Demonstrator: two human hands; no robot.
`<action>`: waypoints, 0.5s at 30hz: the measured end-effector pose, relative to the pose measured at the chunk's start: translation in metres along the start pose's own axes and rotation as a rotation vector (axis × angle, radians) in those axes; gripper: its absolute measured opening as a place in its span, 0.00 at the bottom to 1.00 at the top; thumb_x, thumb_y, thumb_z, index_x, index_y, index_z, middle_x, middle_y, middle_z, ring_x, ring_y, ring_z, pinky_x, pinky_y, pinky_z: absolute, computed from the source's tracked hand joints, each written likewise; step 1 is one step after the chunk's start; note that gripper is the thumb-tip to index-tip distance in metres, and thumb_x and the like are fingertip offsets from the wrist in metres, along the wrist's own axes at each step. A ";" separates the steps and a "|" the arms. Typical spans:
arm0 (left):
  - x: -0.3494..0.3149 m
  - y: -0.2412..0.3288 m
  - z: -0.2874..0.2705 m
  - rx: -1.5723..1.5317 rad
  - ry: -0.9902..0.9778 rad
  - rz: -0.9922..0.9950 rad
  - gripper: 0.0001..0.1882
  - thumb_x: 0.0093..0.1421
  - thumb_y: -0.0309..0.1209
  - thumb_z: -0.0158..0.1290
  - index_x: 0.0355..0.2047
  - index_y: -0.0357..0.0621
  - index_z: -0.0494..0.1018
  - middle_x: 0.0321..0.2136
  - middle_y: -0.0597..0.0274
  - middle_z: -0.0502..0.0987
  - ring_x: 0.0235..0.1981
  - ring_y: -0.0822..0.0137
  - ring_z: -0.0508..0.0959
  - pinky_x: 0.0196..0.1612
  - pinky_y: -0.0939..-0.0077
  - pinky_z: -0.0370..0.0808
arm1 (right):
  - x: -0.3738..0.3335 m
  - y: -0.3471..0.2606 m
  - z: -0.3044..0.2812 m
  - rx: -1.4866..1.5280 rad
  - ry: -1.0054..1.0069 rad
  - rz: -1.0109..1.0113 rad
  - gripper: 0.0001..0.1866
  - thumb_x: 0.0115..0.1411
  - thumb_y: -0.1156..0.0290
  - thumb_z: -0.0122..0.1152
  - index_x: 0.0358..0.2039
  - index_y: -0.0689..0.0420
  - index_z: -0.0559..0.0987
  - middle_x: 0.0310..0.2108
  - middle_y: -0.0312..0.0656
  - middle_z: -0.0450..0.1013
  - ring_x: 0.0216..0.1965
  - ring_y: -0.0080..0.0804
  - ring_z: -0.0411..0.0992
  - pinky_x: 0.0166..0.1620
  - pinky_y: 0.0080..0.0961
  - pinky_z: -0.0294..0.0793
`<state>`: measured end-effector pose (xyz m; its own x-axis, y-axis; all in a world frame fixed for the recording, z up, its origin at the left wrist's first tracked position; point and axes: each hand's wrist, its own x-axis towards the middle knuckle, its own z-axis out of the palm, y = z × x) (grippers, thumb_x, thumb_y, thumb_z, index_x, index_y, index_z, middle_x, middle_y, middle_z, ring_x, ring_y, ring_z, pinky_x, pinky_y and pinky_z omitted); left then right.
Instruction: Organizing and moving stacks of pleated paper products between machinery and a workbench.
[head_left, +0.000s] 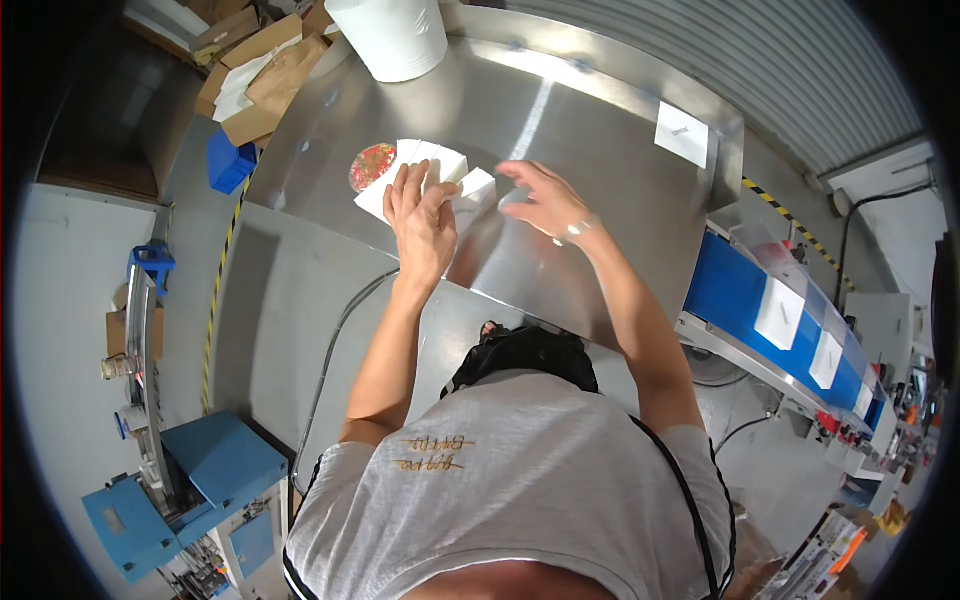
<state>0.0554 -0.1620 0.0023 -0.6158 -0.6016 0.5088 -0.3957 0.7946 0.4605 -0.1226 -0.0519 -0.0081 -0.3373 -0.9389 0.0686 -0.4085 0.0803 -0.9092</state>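
My left hand (422, 222) is over a cluster of white packets (432, 155) at the near left part of the steel table (600, 140). Its fingers are bent onto them, and the thumb side meets a block-like white packet (475, 195) at the right of the cluster. The palm hides part of the packets. Just right of that block, my right hand (548, 203) hovers with fingers and thumb apart, holding nothing. A round clear tub or bag with red and multicoloured contents (373, 167) touches the cluster's left side.
A white bucket (392, 40) stands at the table's far left. At the far right lies a flat white packet (682, 135). Further right, a blue conveyor belt (722, 275) carries several white packets. Open cardboard boxes (262, 85) and a blue bin (230, 162) sit beyond the left edge.
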 end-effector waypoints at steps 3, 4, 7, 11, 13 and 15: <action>-0.003 -0.002 -0.006 0.009 0.002 0.030 0.14 0.49 0.19 0.54 0.36 0.47 0.77 0.54 0.47 0.67 0.61 0.44 0.59 0.63 0.49 0.49 | 0.041 0.009 0.018 0.030 -0.197 -0.027 0.24 0.49 0.70 0.66 0.48 0.54 0.73 0.50 0.43 0.68 0.48 0.38 0.69 0.52 0.31 0.68; -0.003 0.002 -0.010 0.009 -0.017 0.012 0.14 0.49 0.21 0.55 0.37 0.47 0.76 0.55 0.46 0.66 0.61 0.43 0.58 0.63 0.48 0.48 | 0.042 0.010 0.018 -0.041 -0.202 -0.052 0.24 0.48 0.65 0.66 0.46 0.57 0.74 0.50 0.42 0.68 0.48 0.38 0.68 0.52 0.30 0.67; 0.001 -0.002 -0.012 0.046 -0.039 0.005 0.29 0.47 0.37 0.63 0.50 0.48 0.69 0.60 0.46 0.59 0.63 0.45 0.54 0.62 0.46 0.47 | 0.025 0.030 0.014 -0.260 -0.089 -0.208 0.21 0.49 0.62 0.67 0.42 0.59 0.75 0.52 0.43 0.66 0.51 0.37 0.67 0.53 0.30 0.67; 0.012 -0.044 -0.013 0.149 0.008 0.047 0.43 0.45 0.44 0.65 0.59 0.44 0.60 0.60 0.53 0.61 0.63 0.50 0.56 0.62 0.48 0.48 | -0.013 0.029 -0.001 0.143 -0.092 0.255 0.25 0.54 0.56 0.64 0.45 0.60 0.71 0.45 0.45 0.71 0.45 0.36 0.71 0.50 0.28 0.68; 0.024 -0.062 -0.022 0.159 -0.130 -0.050 0.41 0.45 0.42 0.64 0.59 0.48 0.61 0.58 0.53 0.64 0.60 0.54 0.62 0.57 0.50 0.55 | -0.036 0.040 -0.005 0.378 0.078 0.257 0.24 0.59 0.56 0.60 0.45 0.62 0.70 0.39 0.44 0.73 0.41 0.28 0.70 0.46 0.26 0.69; 0.025 -0.066 -0.030 0.197 -0.144 -0.111 0.28 0.47 0.38 0.63 0.49 0.43 0.71 0.50 0.50 0.71 0.53 0.51 0.69 0.54 0.51 0.60 | -0.064 0.059 -0.021 0.358 0.220 0.336 0.23 0.59 0.55 0.60 0.43 0.62 0.71 0.37 0.44 0.74 0.38 0.27 0.70 0.42 0.25 0.70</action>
<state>0.0867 -0.2319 0.0069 -0.6462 -0.6796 0.3474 -0.5830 0.7332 0.3500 -0.1425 0.0202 -0.0575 -0.5849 -0.7857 -0.2013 0.0548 0.2094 -0.9763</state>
